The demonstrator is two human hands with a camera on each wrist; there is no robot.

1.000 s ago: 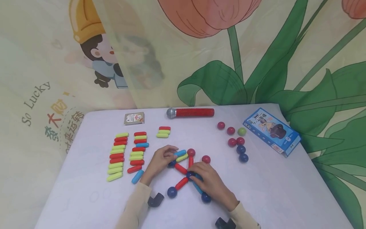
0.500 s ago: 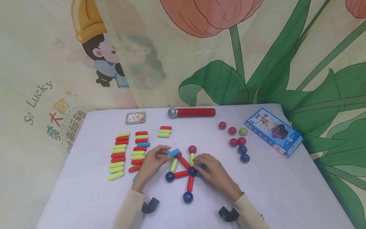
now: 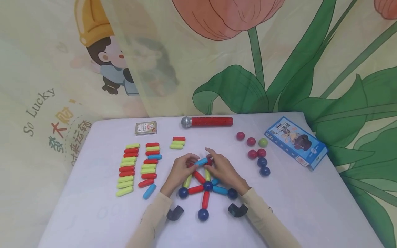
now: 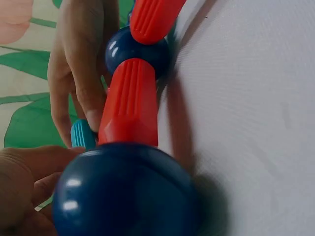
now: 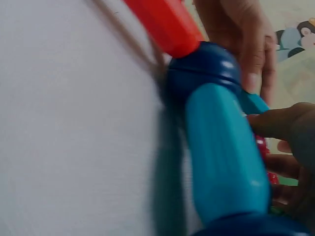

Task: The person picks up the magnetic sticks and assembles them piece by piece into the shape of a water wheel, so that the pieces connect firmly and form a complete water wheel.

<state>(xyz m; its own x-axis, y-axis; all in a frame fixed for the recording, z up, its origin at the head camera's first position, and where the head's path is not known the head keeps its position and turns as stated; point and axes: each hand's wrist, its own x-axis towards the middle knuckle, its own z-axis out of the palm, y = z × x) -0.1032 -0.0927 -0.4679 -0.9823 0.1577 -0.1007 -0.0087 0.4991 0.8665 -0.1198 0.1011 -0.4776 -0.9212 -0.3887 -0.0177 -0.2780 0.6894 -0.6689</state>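
In the head view, my left hand (image 3: 179, 171) pinches a light-blue magnetic building rod (image 3: 201, 161) at the far side of a wheel-like build. My right hand (image 3: 225, 171) has its thumb and fingers about a red ball (image 3: 210, 161) at the rod's other end. A dark-blue hub ball (image 3: 208, 186) joins red, yellow and blue rods spreading outward. Dark-blue balls tip the left (image 3: 183, 193), front (image 3: 203, 214) and right spokes. A yellow rod (image 3: 187, 181) links the left ball toward a red ball mostly hidden by my left fingers. The left wrist view shows a red spoke (image 4: 130, 101) close up.
Rows of red, yellow and blue rods (image 3: 126, 168) lie at the left, with a small stack (image 3: 177, 143) farther back. Loose balls (image 3: 252, 154) and a blue box (image 3: 296, 142) are at the right. A red microphone (image 3: 211, 122) and a card pack (image 3: 146, 127) line the back.
The build has been turned, and its right blue spoke now shows. My left hand has brought the blue rod rightward to the far red ball, where my right hand has moved from the hub.
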